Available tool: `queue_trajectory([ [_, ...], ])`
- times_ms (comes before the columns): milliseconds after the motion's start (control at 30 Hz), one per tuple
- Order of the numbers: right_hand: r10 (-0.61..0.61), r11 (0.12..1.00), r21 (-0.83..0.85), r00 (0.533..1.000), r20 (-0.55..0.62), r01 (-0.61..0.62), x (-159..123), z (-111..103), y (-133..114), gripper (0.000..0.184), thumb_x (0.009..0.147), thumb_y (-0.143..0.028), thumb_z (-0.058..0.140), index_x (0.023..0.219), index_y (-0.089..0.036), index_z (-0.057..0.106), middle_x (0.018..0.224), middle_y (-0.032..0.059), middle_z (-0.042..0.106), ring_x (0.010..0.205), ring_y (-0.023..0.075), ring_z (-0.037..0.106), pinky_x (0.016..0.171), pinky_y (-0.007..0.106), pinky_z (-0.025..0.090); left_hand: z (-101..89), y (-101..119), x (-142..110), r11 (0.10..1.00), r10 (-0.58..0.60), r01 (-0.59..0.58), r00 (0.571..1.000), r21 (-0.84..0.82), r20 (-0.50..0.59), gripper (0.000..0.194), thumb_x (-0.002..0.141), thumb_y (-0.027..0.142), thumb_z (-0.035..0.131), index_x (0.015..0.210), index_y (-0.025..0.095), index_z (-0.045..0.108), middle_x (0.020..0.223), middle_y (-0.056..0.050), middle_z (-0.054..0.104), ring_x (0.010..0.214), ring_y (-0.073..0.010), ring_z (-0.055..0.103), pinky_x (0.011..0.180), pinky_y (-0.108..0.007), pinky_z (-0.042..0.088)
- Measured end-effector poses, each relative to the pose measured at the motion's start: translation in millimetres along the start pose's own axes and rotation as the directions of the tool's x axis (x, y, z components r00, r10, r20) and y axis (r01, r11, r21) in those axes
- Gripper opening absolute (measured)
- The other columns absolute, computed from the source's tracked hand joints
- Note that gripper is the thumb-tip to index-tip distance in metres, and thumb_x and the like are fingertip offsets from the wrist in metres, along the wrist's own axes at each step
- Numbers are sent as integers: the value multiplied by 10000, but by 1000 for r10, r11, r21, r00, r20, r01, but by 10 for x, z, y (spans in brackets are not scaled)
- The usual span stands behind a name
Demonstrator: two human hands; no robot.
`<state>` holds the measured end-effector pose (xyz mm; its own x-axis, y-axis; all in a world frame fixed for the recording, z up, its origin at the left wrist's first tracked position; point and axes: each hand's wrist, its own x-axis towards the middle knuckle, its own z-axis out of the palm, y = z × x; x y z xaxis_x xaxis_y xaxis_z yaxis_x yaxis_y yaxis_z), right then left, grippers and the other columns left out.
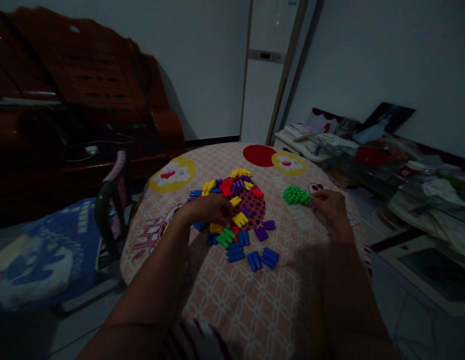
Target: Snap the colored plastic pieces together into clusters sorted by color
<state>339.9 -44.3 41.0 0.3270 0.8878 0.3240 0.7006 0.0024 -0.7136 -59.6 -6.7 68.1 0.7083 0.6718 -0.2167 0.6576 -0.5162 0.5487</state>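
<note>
My left hand (213, 207) reaches into a loose heap of coloured plastic building pieces; its fingers are curled down, and what they pinch, if anything, is hidden. Close to it lie a yellow piece (240, 219), a green piece (226, 237) and blue pieces (235, 252). On the right side of the table, my right hand (330, 202) has thumb and fingers closed at the right end of a green cluster of joined knobbly pieces (296, 195). The cluster appears to rest on the tablecloth.
A patterned cloth covers the round table (232, 310). Purple pieces (261, 233) lie right of the heap. At the left stands a chair (112, 205), with a wooden sofa (93, 75) behind. A cluttered glass-topped cabinet (382, 180) runs along the right wall.
</note>
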Motion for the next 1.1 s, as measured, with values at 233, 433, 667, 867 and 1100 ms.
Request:
queue_trajectory([
  [233, -74, 967, -244, 997, 2, 73, 5, 177, 76, 206, 635, -277, 574, 710, -158, 725, 661, 77, 716, 657, 214, 655, 661, 309, 473, 171, 115, 110, 999, -15, 14, 999, 48, 30, 187, 608, 229, 806, 767, 205, 710, 739, 9, 725, 679, -155, 647, 563, -204, 399],
  [433, -101, 954, -279, 994, 34, 106, -6, 224, 109, 225, 656, -252, 560, 765, -150, 729, 704, 88, 724, 675, 225, 658, 661, 311, 467, 169, 107, 115, 1000, 9, -10, 999, 29, 31, 209, 588, 236, 830, 760, 198, 717, 741, 4, 723, 670, -150, 641, 556, -199, 396],
  [667, -154, 973, -195, 978, -137, 126, 10, 236, -1, 247, 701, -332, 613, 830, -164, 740, 676, 78, 692, 681, 237, 644, 680, 342, 482, 172, 105, 104, 994, 69, -59, 991, -95, 111, 232, 615, 265, 846, 816, 191, 755, 748, -3, 732, 690, -156, 660, 577, -199, 433],
  [867, -131, 954, 287, 982, 134, 88, -175, 568, -438, 262, 702, -410, 692, 780, -162, 727, 638, 35, 672, 546, 170, 598, 526, 290, 471, 41, -71, 43, 954, 56, -96, 988, -283, -147, 165, 723, 270, 735, 839, 153, 748, 722, -5, 715, 648, -127, 631, 606, -207, 459],
  [1100, -205, 870, 488, 848, 488, -70, -493, 955, -894, 311, 703, -445, 760, 830, -161, 740, 615, 9, 678, 496, 141, 600, 432, 233, 438, 246, 74, 334, 892, -51, -202, 844, -404, -534, 231, 736, 339, 745, 800, 121, 705, 690, -25, 685, 617, -124, 605, 565, -210, 455],
])
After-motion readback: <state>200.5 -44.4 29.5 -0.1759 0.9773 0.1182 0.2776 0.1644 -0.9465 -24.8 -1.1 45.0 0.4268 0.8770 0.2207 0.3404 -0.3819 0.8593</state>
